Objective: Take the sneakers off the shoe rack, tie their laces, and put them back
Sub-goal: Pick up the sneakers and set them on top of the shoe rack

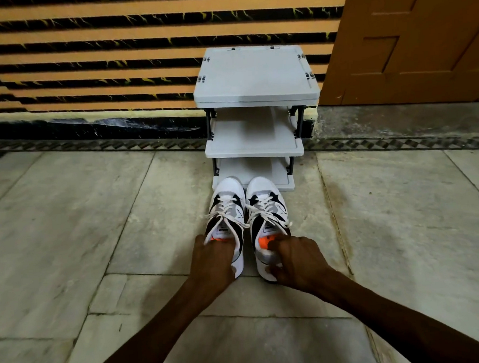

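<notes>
Two white sneakers with black and grey panels and orange lining stand side by side on the floor, toes toward a grey three-shelf shoe rack (254,76). Bows show in the white laces of both. My left hand (214,263) grips the heel collar of the left sneaker (227,207), fingers hooked inside its opening. My right hand (296,262) holds the heel of the right sneaker (266,205), thumb at the sole and fingers in the opening. The toes overlap the rack's bottom shelf edge. None of the rack's shelves holds anything.
The rack stands against a wall with orange and black stripes (85,64). A brown wooden door (420,44) is to its right. Pale marble floor tiles (94,218) spread wide on both sides of the shoes.
</notes>
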The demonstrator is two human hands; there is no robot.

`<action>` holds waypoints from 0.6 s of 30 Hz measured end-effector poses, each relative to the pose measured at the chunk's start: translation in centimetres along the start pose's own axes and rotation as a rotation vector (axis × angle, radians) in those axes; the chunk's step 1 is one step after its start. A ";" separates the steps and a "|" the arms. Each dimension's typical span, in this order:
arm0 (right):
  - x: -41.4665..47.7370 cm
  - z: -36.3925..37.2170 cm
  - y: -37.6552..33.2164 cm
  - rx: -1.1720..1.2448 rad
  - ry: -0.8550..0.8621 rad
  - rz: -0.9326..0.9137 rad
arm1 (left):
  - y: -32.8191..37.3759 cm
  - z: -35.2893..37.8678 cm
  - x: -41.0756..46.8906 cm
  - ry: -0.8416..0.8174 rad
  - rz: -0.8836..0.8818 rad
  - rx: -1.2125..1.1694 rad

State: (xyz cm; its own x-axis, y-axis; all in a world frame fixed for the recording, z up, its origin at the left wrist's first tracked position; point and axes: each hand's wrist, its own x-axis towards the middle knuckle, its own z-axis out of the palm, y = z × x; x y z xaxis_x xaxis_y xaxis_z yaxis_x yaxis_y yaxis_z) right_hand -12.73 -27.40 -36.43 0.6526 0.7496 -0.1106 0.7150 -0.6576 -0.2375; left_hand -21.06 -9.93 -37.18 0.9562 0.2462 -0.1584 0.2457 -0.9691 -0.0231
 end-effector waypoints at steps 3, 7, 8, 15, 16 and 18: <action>0.6 -1.9 -0.7 0.019 0.092 0.013 | -0.1 -2.2 0.0 0.074 -0.004 0.021; 1.2 -6.2 -1.4 0.058 0.248 0.018 | -0.3 -6.7 0.0 0.150 0.000 -0.013; 1.3 -7.5 -1.7 0.055 0.284 0.001 | -0.3 -8.2 -0.2 0.176 0.003 -0.018; 0.0 -16.3 -4.4 -0.002 0.439 -0.133 | -0.3 -19.1 -2.2 0.235 0.026 -0.010; -0.3 -17.8 -4.8 -0.011 0.444 -0.148 | -0.4 -20.8 -2.7 0.252 0.034 -0.007; -0.8 -20.3 -5.5 -0.032 0.474 -0.181 | -0.6 -23.8 -3.8 0.298 0.040 0.015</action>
State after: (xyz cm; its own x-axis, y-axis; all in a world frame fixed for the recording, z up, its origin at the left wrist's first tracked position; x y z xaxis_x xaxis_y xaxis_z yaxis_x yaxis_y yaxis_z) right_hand -12.13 -25.90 -15.44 0.5545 0.7395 0.3816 0.8295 -0.5281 -0.1819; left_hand -21.06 -9.91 -13.03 0.9702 0.2002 0.1367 0.2069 -0.9776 -0.0372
